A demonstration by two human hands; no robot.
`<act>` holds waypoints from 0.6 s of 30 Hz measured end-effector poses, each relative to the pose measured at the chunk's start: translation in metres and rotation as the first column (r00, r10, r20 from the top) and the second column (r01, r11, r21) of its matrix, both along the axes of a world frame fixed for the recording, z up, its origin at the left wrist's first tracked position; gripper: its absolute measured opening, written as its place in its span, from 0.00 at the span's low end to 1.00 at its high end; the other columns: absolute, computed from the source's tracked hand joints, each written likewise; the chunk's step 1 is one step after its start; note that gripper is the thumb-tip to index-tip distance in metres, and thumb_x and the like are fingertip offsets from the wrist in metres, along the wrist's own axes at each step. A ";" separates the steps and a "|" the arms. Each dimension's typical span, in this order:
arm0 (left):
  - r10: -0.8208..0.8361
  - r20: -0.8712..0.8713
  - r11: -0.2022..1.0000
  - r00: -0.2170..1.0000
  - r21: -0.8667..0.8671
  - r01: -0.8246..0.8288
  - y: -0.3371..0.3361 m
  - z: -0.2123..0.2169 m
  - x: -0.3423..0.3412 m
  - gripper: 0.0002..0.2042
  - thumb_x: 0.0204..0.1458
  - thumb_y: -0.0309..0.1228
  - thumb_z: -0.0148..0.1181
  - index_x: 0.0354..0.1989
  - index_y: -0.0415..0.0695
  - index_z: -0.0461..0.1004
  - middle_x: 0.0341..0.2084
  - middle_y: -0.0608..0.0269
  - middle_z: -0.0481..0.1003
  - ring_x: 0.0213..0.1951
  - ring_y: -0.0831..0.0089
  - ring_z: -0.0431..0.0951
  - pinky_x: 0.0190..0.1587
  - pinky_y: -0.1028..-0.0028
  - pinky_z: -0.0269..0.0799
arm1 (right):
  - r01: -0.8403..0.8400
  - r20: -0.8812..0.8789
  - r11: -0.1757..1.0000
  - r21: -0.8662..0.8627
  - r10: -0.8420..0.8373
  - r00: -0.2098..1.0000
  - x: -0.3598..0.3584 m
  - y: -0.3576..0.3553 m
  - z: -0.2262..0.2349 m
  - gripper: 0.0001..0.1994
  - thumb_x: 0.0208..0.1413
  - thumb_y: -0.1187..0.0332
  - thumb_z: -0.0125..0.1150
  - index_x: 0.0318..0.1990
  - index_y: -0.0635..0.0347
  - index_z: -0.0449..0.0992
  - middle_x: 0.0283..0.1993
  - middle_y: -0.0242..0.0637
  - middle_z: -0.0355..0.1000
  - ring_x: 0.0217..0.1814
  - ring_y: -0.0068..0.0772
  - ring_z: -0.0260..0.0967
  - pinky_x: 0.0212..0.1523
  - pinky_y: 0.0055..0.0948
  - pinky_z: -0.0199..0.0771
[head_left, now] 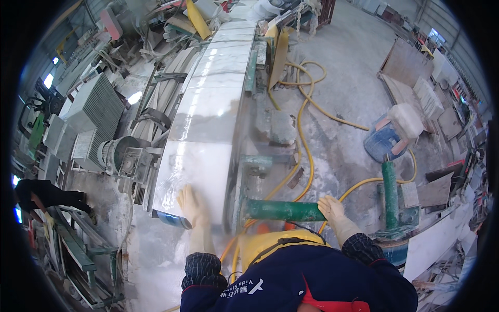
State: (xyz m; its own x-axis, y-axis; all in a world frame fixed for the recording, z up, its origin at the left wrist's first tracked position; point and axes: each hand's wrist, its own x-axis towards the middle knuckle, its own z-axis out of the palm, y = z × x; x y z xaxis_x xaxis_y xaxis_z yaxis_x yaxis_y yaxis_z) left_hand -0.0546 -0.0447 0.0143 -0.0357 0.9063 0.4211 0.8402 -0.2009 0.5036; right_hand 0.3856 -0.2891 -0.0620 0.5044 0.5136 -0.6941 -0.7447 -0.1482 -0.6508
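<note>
A row of glossy white stone slabs (195,161) runs away from me along a long narrow bed. My left hand (192,207), in a cream glove, lies with stretched fingers on the nearest slab, close to its front end. My right hand (331,209), also gloved, is at the right end of a horizontal green pipe (283,210), its fingers bent over the pipe's end. That pipe sticks out sideways from the machine frame beside the slabs. The palm side of both hands is hidden.
A yellow hose (306,156) loops across the floor on the right. Beyond it stand a blue container (383,141), an upright green post (389,192) and leaning stone pieces (434,197). A motor (127,161) sits left of the bed. Another person (49,197) bends over at far left.
</note>
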 end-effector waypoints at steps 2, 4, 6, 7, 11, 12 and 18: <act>0.004 -0.056 1.000 0.998 -0.004 -0.005 0.002 0.001 0.006 0.17 0.58 0.31 0.53 0.54 0.37 0.72 0.57 0.47 0.72 0.62 0.43 0.65 0.69 0.50 0.50 | -0.001 0.018 1.000 -0.027 0.001 1.000 -0.003 0.000 0.001 0.18 0.70 0.69 0.45 0.64 0.66 0.62 0.63 0.58 0.68 0.62 0.54 0.70 0.60 0.45 0.75; 0.005 -0.086 1.000 0.996 -0.004 -0.006 0.000 0.003 0.009 0.17 0.58 0.31 0.53 0.53 0.37 0.72 0.58 0.46 0.72 0.62 0.43 0.65 0.70 0.50 0.49 | -0.011 0.032 0.999 -0.032 0.012 0.999 -0.005 0.000 0.002 0.19 0.70 0.69 0.44 0.64 0.66 0.62 0.63 0.57 0.68 0.62 0.53 0.70 0.60 0.45 0.75; 0.008 -0.093 0.999 0.996 0.034 -0.005 -0.003 0.005 0.009 0.17 0.57 0.31 0.54 0.53 0.38 0.73 0.58 0.46 0.71 0.62 0.42 0.64 0.70 0.50 0.49 | -0.018 0.038 0.999 -0.031 0.019 0.999 -0.004 -0.001 0.004 0.19 0.69 0.69 0.47 0.64 0.66 0.62 0.63 0.57 0.68 0.62 0.53 0.70 0.61 0.45 0.74; 0.020 -0.088 1.000 0.996 0.013 -0.019 -0.003 0.005 0.009 0.17 0.57 0.31 0.54 0.54 0.38 0.73 0.58 0.45 0.71 0.63 0.42 0.64 0.70 0.50 0.49 | -0.019 0.033 1.000 -0.023 0.020 0.999 -0.004 -0.001 0.005 0.19 0.68 0.69 0.50 0.63 0.66 0.62 0.62 0.57 0.68 0.63 0.54 0.69 0.61 0.46 0.73; 0.049 -0.065 0.998 0.997 0.030 -0.047 -0.006 0.003 0.008 0.18 0.56 0.30 0.55 0.55 0.40 0.73 0.58 0.44 0.72 0.63 0.42 0.64 0.69 0.50 0.50 | -0.024 0.050 0.998 -0.065 0.027 0.998 -0.002 0.000 0.003 0.20 0.66 0.68 0.54 0.62 0.66 0.62 0.62 0.57 0.68 0.64 0.55 0.68 0.62 0.45 0.72; 0.052 -0.063 0.998 0.997 0.032 -0.050 -0.007 0.002 0.007 0.18 0.56 0.30 0.55 0.55 0.40 0.73 0.58 0.44 0.71 0.63 0.42 0.64 0.69 0.49 0.50 | -0.020 0.036 0.998 -0.061 0.022 0.999 -0.001 0.001 0.003 0.21 0.66 0.67 0.54 0.62 0.66 0.62 0.62 0.58 0.68 0.63 0.55 0.68 0.62 0.45 0.72; 0.043 -0.041 0.999 0.998 -0.023 -0.044 -0.010 0.004 0.006 0.20 0.58 0.30 0.53 0.59 0.40 0.71 0.60 0.42 0.69 0.64 0.40 0.63 0.70 0.49 0.48 | -0.056 0.037 0.989 -0.136 0.061 0.997 0.000 0.008 0.010 0.18 0.66 0.67 0.53 0.60 0.65 0.65 0.59 0.57 0.70 0.60 0.54 0.71 0.57 0.46 0.75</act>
State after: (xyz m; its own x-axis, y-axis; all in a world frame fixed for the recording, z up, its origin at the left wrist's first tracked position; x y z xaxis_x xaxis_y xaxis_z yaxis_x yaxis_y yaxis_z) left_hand -0.0488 -0.0548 0.0187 -0.0587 0.9141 0.4013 0.8679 -0.1519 0.4729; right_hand 0.3855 -0.2806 -0.0518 0.5058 0.4460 -0.7384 -0.7053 -0.2791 -0.6517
